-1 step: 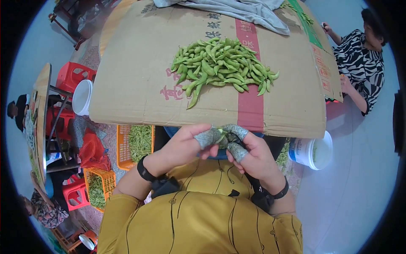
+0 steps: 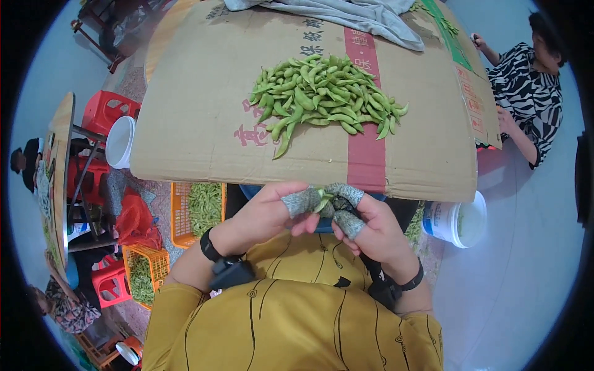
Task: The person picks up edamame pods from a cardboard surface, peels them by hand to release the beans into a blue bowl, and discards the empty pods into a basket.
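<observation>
Just below the front edge of the cardboard-covered table, my left hand (image 2: 278, 204) and my right hand (image 2: 376, 226) meet. Grey fabric coverings wrap several of my fingers. Between the fingertips of both hands is a green soybean pod (image 2: 323, 203), pinched and partly hidden by the fingers. What is inside the pod cannot be made out. Beyond my hands, a pile of green soybean pods (image 2: 322, 93) lies on the cardboard (image 2: 204, 123). Behind my hands, part of a blue container (image 2: 250, 191) shows under the table edge.
Orange crates (image 2: 179, 213) of pods stand on the floor at left, near a red plastic bag (image 2: 135, 217) and a white bucket (image 2: 121, 143). Another white bucket (image 2: 459, 219) lies tilted at right. A grey cloth (image 2: 371, 21) rests on the far cardboard. A person (image 2: 526, 93) sits at far right.
My hands have barely moved. A little more of the pod's pale green shows between my fingertips, and my left wrist has turned slightly.
</observation>
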The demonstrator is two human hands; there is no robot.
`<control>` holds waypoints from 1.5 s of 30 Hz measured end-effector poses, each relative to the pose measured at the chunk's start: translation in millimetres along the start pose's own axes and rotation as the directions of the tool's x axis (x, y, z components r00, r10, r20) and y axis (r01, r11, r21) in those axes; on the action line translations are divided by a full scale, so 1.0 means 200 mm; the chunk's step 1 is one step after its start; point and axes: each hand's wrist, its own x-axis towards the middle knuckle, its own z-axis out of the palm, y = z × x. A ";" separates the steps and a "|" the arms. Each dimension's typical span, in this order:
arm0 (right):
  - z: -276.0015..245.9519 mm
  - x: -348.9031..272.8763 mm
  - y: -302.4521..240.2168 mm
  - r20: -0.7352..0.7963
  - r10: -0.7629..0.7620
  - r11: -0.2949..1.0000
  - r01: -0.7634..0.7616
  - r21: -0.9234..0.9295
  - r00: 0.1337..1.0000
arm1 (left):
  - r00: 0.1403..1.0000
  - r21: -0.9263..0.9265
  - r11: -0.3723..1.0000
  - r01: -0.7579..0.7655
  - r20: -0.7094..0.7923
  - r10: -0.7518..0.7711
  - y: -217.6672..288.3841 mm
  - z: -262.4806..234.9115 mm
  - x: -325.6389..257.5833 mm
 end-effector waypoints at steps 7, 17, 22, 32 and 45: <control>0.01 0.07 0.02 -0.077 -0.470 0.675 0.302 -0.673 0.879 | 0.994 0.234 0.971 0.047 0.090 -0.069 0.01 0.02 0.00; 0.04 0.05 0.08 -0.017 -0.672 0.385 0.330 -0.862 0.740 | 0.986 0.532 0.844 -0.074 -0.087 0.141 0.01 0.01 -0.02; 0.05 0.07 0.09 -0.028 -0.697 0.385 0.341 -0.858 0.716 | 0.973 0.699 0.699 -0.152 -0.021 0.232 -0.01 0.00 -0.02; 0.05 0.07 0.09 -0.067 -0.683 0.489 0.388 -0.781 0.727 | 0.946 0.716 0.658 -0.234 0.013 0.323 0.01 0.01 -0.02; 0.00 0.12 0.05 0.089 -0.173 0.956 0.189 -0.226 0.981 | 0.985 0.103 0.994 -0.026 0.172 0.008 -0.04 -0.02 -0.03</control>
